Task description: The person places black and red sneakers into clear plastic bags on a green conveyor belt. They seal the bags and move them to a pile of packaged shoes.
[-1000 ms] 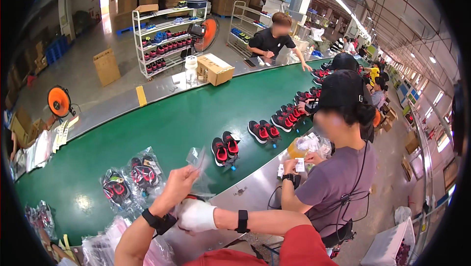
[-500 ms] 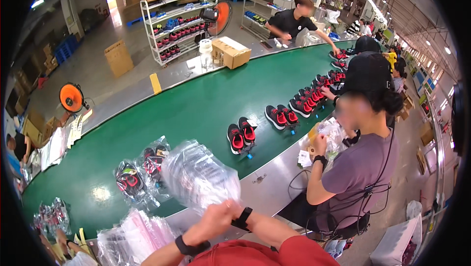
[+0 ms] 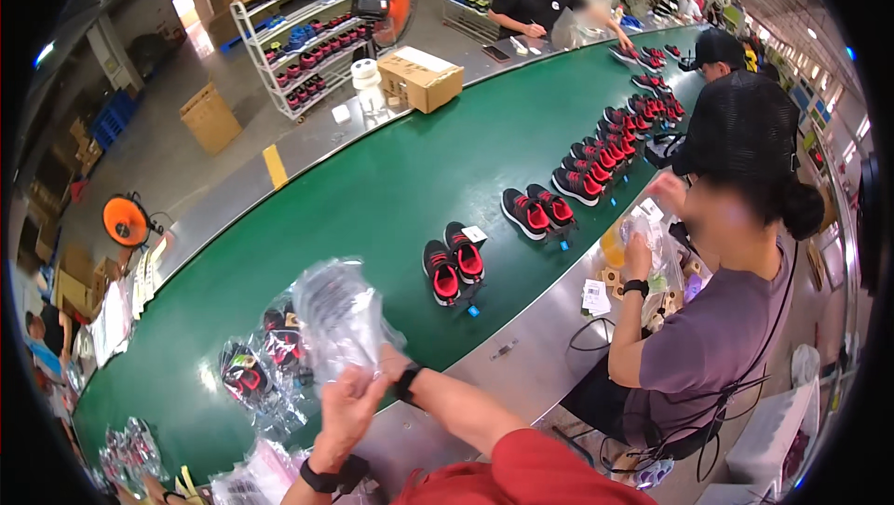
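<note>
A clear plastic bag (image 3: 337,319) with faint print puffs out over the belt in front of me. My left hand (image 3: 349,403) is closed in a pinch at its near edge. Close beside it, my right hand (image 3: 393,365) is closed on the same edge, its fingertips partly covered by the film. Just left of the bag lie two bagged shoes, a bagged shoe (image 3: 285,342) partly behind the film and another bagged shoe (image 3: 244,377). To the right, an unbagged pair of black and red sneakers (image 3: 453,265) stands on the belt with a blue tag.
The green conveyor belt (image 3: 372,184) carries more sneakers (image 3: 596,165) farther right. A co-worker in a grey shirt (image 3: 708,319) handles small items at my right; another person (image 3: 545,7) reaches across the far side. Flat plastic bags (image 3: 261,477) lie near me. A cardboard box (image 3: 421,79) sits opposite.
Both my hands have moved left and slightly up with the plastic bag, which now stands more upright. The view has shifted, and the co-worker at my right has raised a hand.
</note>
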